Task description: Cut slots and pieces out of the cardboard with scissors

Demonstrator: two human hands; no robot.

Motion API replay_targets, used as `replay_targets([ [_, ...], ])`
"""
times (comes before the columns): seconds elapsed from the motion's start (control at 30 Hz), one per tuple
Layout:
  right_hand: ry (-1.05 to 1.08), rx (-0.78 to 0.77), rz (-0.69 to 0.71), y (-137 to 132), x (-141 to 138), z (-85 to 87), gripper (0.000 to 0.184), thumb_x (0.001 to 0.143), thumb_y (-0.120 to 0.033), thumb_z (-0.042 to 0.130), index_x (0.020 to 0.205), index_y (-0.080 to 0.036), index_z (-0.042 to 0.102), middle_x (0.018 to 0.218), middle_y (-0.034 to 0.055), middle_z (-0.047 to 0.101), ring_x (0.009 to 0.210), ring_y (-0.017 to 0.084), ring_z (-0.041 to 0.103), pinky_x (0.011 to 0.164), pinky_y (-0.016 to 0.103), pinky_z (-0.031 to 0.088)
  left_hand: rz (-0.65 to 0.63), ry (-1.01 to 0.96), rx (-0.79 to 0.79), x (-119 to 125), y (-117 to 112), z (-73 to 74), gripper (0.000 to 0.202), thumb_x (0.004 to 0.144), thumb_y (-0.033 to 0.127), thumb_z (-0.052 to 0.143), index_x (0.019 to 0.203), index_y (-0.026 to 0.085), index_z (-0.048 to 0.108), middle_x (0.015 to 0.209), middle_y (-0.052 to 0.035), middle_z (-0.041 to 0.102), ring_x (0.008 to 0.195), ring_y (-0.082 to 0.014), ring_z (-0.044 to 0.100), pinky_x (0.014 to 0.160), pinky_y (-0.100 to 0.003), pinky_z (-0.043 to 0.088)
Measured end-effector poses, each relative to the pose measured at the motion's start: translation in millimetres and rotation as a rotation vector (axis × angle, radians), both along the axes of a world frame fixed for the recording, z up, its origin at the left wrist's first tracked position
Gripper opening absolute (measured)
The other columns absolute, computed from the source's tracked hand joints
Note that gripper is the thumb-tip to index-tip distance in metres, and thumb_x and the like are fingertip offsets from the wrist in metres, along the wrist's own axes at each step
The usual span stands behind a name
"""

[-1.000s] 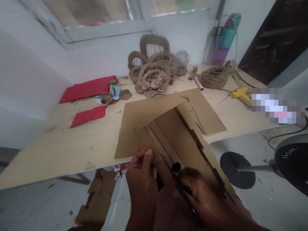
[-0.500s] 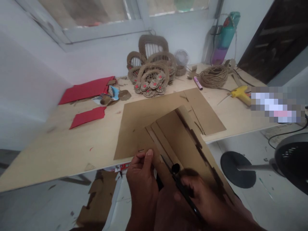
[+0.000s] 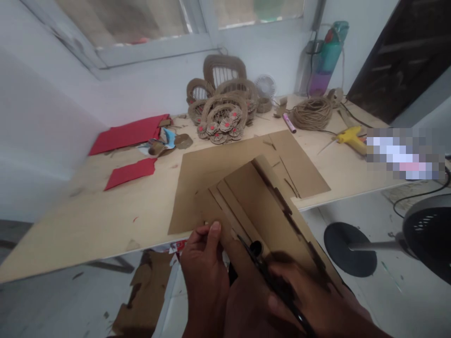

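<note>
My left hand (image 3: 204, 272) is closed, pinching the near edge of a brown cardboard piece (image 3: 260, 206) between thumb and fingers. My right hand (image 3: 299, 300) is closed around black scissors (image 3: 260, 263), whose blades lie across the cardboard just right of my left thumb. The cardboard piece slopes from my lap up onto the table edge. It has cut strips along its left side and notches down its right edge. Under it a larger flat cardboard sheet (image 3: 211, 173) lies on the wooden table (image 3: 88, 220).
At the back stand woven jute baskets (image 3: 221, 103) with red-centred flowers, a small fan (image 3: 266, 87), a twine coil (image 3: 312, 112), a yellow glue gun (image 3: 350, 137) and red paper sheets (image 3: 128, 134). Cardboard scraps (image 3: 141, 295) lie on the floor. A black fan base (image 3: 348, 244) stands right.
The view has shifted slightly. My right hand with the scissors has drawn a little lower and towards me along the cardboard. My left hand keeps its pinch.
</note>
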State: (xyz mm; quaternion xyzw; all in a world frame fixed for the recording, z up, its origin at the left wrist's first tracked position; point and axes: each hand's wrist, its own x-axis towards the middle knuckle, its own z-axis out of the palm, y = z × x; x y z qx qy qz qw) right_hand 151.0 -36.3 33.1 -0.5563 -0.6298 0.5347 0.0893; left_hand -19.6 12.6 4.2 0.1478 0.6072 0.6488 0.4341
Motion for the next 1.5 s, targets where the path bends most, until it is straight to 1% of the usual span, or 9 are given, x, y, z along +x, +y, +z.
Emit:
replay_targets([
  [0.17, 0.126, -0.027, 0.016, 2.5, 4.6, 6.6, 0.018, 0.08, -0.033, 0.059, 0.093, -0.022, 0.066, 0.084, 0.0017, 0.069, 0.077, 0.019, 0.064, 0.058, 0.022, 0.044, 0.003, -0.012, -0.02, 1.8, -0.7, 1.6, 0.028, 0.056, 0.029, 0.078, 0.065, 0.016, 0.055, 0.056, 0.0032, 0.061, 0.051, -0.0091, 0.054, 0.05, -0.02, 0.044],
  [0.27, 0.164, -0.003, 0.046, 7.8, 3.7, 9.2, 0.018, 0.083, -0.03, 0.056, 0.095, -0.019, 0.064, 0.09, 0.0038, 0.067, 0.081, 0.02, 0.063, 0.065, 0.024, 0.045, -0.073, 0.025, -0.014, 2.6, -3.3, 2.1, 0.026, 0.059, 0.031, 0.077, 0.064, 0.017, 0.056, 0.055, 0.0033, 0.061, 0.05, -0.0092, 0.054, 0.049, -0.02, 0.045],
  [0.5, 0.204, 0.203, 0.041, 7.3, -7.4, -11.8, 0.031, 0.085, -0.04, 0.045, 0.082, -0.015, 0.064, 0.079, 0.0067, 0.064, 0.074, 0.022, 0.06, 0.056, 0.025, 0.044, -0.082, -0.003, 0.01, 3.0, -7.3, 1.1, 0.026, 0.059, 0.029, 0.078, 0.067, 0.017, 0.057, 0.057, 0.004, 0.062, 0.052, -0.0089, 0.057, 0.05, -0.018, 0.046],
  [0.67, 0.153, 0.278, 0.017, 6.1, -8.1, -11.5, 0.027, 0.084, -0.038, 0.048, 0.082, -0.017, 0.064, 0.074, 0.0037, 0.063, 0.068, 0.019, 0.058, 0.053, 0.024, 0.041, -0.098, -0.007, 0.034, 4.1, -7.8, 2.8, 0.024, 0.062, 0.029, 0.077, 0.067, 0.017, 0.057, 0.059, 0.0036, 0.063, 0.054, -0.01, 0.058, 0.053, -0.021, 0.048],
  [0.83, 0.181, 0.208, -0.012, 10.6, -11.5, -13.2, 0.022, 0.082, -0.035, 0.052, 0.076, -0.016, 0.061, 0.073, 0.0026, 0.058, 0.068, 0.018, 0.053, 0.054, 0.023, 0.04, -0.113, 0.026, 0.021, 3.4, -8.8, 3.7, 0.024, 0.063, 0.032, 0.076, 0.067, 0.017, 0.057, 0.059, 0.0033, 0.062, 0.056, -0.0108, 0.058, 0.055, -0.022, 0.048],
  [0.97, 0.334, 0.103, -0.076, 12.5, -19.7, -18.2, 0.018, 0.079, -0.033, 0.055, 0.071, -0.017, 0.054, 0.067, -0.0019, 0.046, 0.063, 0.014, 0.044, 0.054, 0.022, 0.037, -0.113, 0.058, 0.007, 1.9, -8.6, 3.7, 0.025, 0.064, 0.034, 0.075, 0.068, 0.017, 0.057, 0.058, 0.0027, 0.062, 0.054, -0.0114, 0.058, 0.051, -0.022, 0.047],
  [1.13, 0.413, 0.029, -0.145, 8.9, -26.5, -22.7, 0.018, 0.079, -0.022, 0.055, 0.064, -0.018, 0.046, 0.063, -0.006, 0.036, 0.058, 0.01, 0.037, 0.052, 0.019, 0.034, -0.101, 0.056, 0.006, 1.8, -7.0, 4.4, 0.023, 0.065, 0.032, 0.074, 0.068, 0.017, 0.057, 0.059, 0.0031, 0.063, 0.055, -0.0113, 0.059, 0.052, -0.022, 0.048],
  [1.3, 0.378, 0.067, -0.128, 4.7, -26.1, -25.1, 0.019, 0.079, -0.028, 0.056, 0.065, -0.019, 0.048, 0.064, -0.0048, 0.04, 0.059, 0.011, 0.041, 0.052, 0.019, 0.035, -0.103, 0.062, 0.005, 2.0, -9.9, 5.4, 0.024, 0.065, 0.033, 0.075, 0.069, 0.017, 0.056, 0.06, 0.0025, 0.063, 0.057, -0.0113, 0.058, 0.055, -0.022, 0.048],
  [1.5, 0.356, 0.109, -0.167, 3.8, -28.1, -14.1, 0.018, 0.077, -0.029, 0.054, 0.061, -0.02, 0.051, 0.062, -0.0023, 0.044, 0.057, 0.014, 0.042, 0.047, 0.022, 0.033, -0.116, 0.094, 0.005, 0.9, -12.3, 4.1, 0.024, 0.067, 0.035, 0.073, 0.07, 0.018, 0.057, 0.061, 0.0025, 0.062, 0.056, -0.0121, 0.058, 0.055, -0.024, 0.047],
])
